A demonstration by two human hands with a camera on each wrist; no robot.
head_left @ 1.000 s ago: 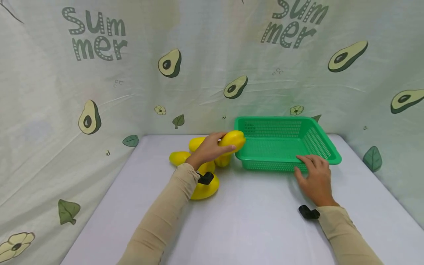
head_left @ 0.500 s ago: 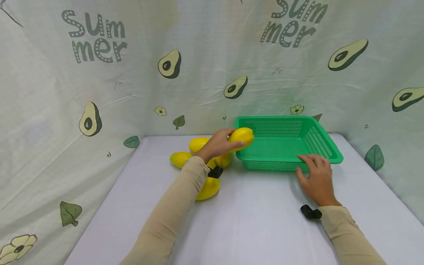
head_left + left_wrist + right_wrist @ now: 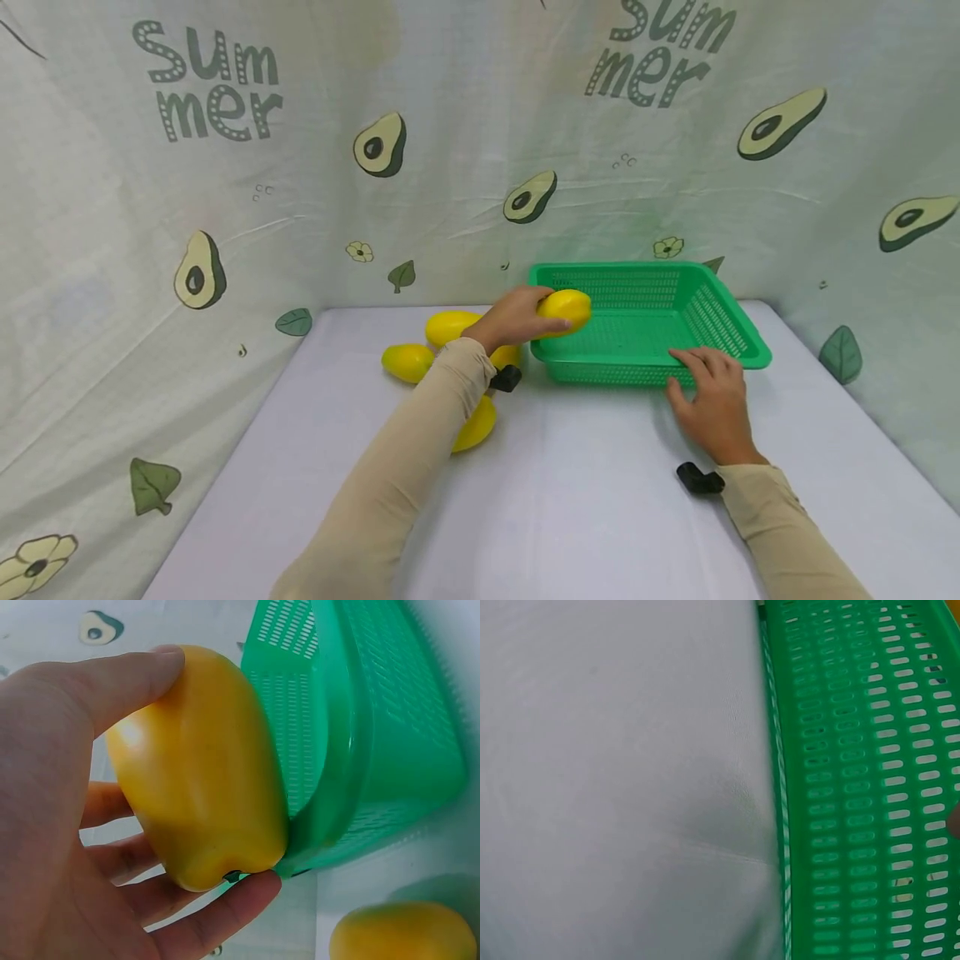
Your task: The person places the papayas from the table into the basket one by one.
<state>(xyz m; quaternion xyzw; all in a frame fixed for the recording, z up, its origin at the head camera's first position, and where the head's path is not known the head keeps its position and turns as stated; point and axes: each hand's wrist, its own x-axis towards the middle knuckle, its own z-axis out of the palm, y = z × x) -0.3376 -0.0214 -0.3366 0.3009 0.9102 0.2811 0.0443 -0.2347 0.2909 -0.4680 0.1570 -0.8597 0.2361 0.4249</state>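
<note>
My left hand [image 3: 517, 317] holds a smooth yellow oblong fruit [image 3: 567, 312] above the left end of the green plastic basket [image 3: 577, 372]. In the left wrist view, the thumb lies over the fruit [image 3: 202, 772] and the fingers curl beneath it; a small dark green bit shows at its lower end. Just beyond the fruit is the basket rim [image 3: 349, 742]. My right hand [image 3: 716, 408] grips the basket's near rim toward the right, fingers over the edge and thumb low by the front wall. The right wrist view has only a fingertip [image 3: 954, 821] by the slotted wall [image 3: 855, 787].
Several more yellow fruits lie left of the basket, among them one at the far left [image 3: 407, 363], one behind [image 3: 450, 327] and one nearer the front [image 3: 476, 425], partly hidden by the left arm. A white cloth covers the table [image 3: 585, 500]; a printed curtain [image 3: 450, 83] hangs behind.
My left hand has carried the yellow fruit rightward, from beside the basket's left rim to over its inside. The right hand and the basket have stayed in place.
</note>
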